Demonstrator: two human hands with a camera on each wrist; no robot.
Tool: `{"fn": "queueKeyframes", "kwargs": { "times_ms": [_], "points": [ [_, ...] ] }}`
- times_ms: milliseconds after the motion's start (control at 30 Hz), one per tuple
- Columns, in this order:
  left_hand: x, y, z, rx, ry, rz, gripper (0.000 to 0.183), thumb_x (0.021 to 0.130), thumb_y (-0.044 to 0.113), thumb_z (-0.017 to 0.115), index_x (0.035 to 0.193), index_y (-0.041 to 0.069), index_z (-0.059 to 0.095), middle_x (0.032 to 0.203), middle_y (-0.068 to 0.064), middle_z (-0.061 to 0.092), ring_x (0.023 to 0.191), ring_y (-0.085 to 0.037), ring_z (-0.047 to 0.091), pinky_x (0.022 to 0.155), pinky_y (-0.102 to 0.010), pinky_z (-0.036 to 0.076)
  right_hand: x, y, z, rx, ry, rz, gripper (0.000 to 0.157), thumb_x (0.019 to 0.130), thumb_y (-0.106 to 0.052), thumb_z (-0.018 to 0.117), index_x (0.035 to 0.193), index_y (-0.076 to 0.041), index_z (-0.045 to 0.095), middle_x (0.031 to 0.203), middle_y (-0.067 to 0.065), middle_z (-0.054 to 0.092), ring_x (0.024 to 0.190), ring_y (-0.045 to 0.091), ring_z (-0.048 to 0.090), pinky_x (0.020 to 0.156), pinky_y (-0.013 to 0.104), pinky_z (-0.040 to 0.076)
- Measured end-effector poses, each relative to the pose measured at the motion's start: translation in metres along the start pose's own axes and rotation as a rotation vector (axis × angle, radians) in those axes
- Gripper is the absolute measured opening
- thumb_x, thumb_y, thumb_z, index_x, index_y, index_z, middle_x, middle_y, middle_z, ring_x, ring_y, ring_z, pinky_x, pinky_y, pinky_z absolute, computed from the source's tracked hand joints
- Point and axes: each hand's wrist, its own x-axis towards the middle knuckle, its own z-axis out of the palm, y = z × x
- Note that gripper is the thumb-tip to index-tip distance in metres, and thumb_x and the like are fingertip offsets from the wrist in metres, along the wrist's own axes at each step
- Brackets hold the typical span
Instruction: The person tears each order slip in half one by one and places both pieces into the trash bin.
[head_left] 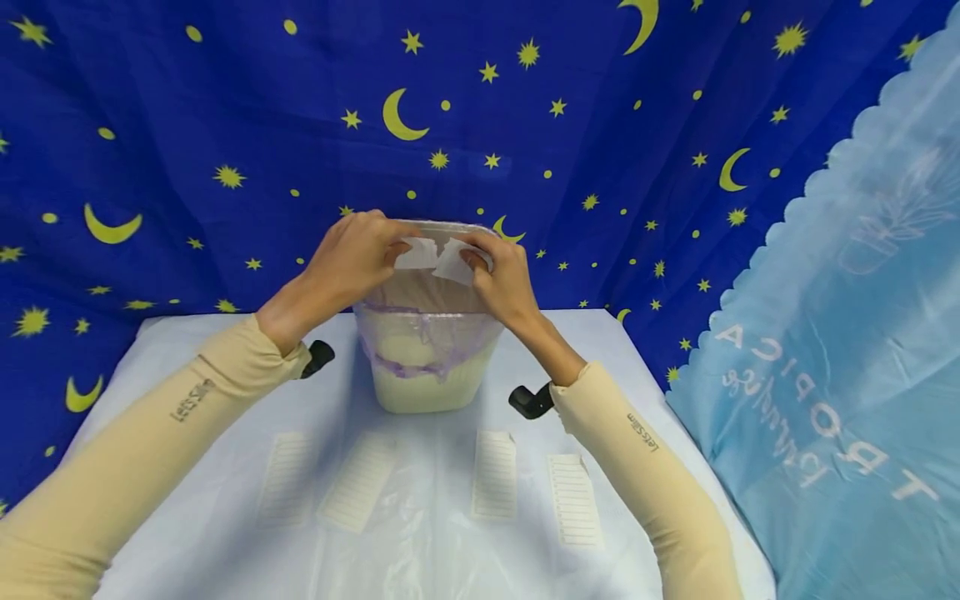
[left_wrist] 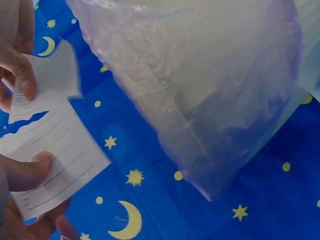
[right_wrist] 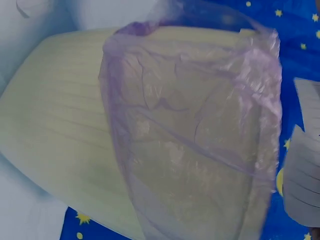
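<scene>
My left hand (head_left: 358,254) is at about 9 o'clock of the mouth of the pale bin (head_left: 397,397), thumb and fingers pinching one part of a ruled paper slip (left_wrist: 65,145). My right hand (head_left: 506,279), at about 3 o'clock, pinches the other part. In the head view the slip shows above the bin's mouth, between the hands.

Condition of slip: a ragged tear enters from one edge and stands open there. Whether the last stretch has parted, I cannot tell.

The bin stands upright towards 12 o'clock on the table (head_left: 420,571). A translucent purple bag (right_wrist: 190,120) is folded down over its rim. Four more slips (head_left: 495,475) lie flat on the table, apart from one another, at roughly 8, 7, 5 and 4 o'clock of the bin.

Finding: the step in hand appears to be tearing the slip in two. The next move, in my judgement, calls for drawing the hands apart to complete the tear, then releasing both parts within the bag's opening. A loose scrap could drop outside the rim.
</scene>
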Motion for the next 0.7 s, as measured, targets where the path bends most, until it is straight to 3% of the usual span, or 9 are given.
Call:
{"fn": "queueKeyframes", "kwargs": {
  "times_ms": [233, 400, 500, 700],
  "points": [
    [0.019, -0.005, 0.01, 0.018, -0.157, -0.073, 0.042, 0.085, -0.011, 0.056, 0.122, 0.004, 0.067, 0.106, -0.017, 0.072, 0.084, -0.03, 0.064, 0.072, -0.043, 0.05, 0.008, 0.016, 0.004, -0.09, -0.108, 0.125, 0.017, 0.086, 0.006, 0.064, 0.099, 0.003, 0.074, 0.1, 0.017, 0.072, 0.098, 0.029, 0.067, 0.085, 0.038, 0.051],
    [0.027, -0.007, 0.013, -0.023, -0.298, -0.147, 0.044, 0.086, -0.011, 0.053, 0.127, -0.001, 0.059, 0.114, -0.021, 0.068, 0.095, -0.031, 0.065, 0.076, -0.043, 0.052, 0.013, 0.024, 0.003, -0.103, -0.195, 0.227, 0.021, 0.086, 0.008, 0.061, 0.098, 0.0, 0.075, 0.1, 0.014, 0.074, 0.091, 0.025, 0.068, 0.077, 0.037, 0.053],
    [0.029, -0.009, 0.019, -0.01, -0.336, -0.154, 0.03, 0.09, -0.004, 0.054, 0.12, -0.003, 0.058, 0.111, -0.02, 0.067, 0.092, -0.031, 0.063, 0.079, -0.043, 0.051, 0.015, 0.028, 0.003, -0.117, -0.229, 0.275, 0.02, 0.085, 0.005, 0.062, 0.099, -0.002, 0.075, 0.097, 0.011, 0.075, 0.083, 0.022, 0.068, 0.072, 0.036, 0.053],
    [0.03, -0.014, 0.028, 0.072, -0.341, -0.166, 0.009, 0.092, 0.007, 0.056, 0.093, 0.002, 0.062, 0.091, -0.014, 0.066, 0.084, -0.028, 0.059, 0.08, -0.046, 0.047, 0.018, 0.036, 0.008, -0.141, -0.315, 0.32, 0.016, 0.085, 0.001, 0.065, 0.097, -0.002, 0.076, 0.094, 0.011, 0.074, 0.079, 0.021, 0.066, 0.071, 0.034, 0.052]
  ]
}}
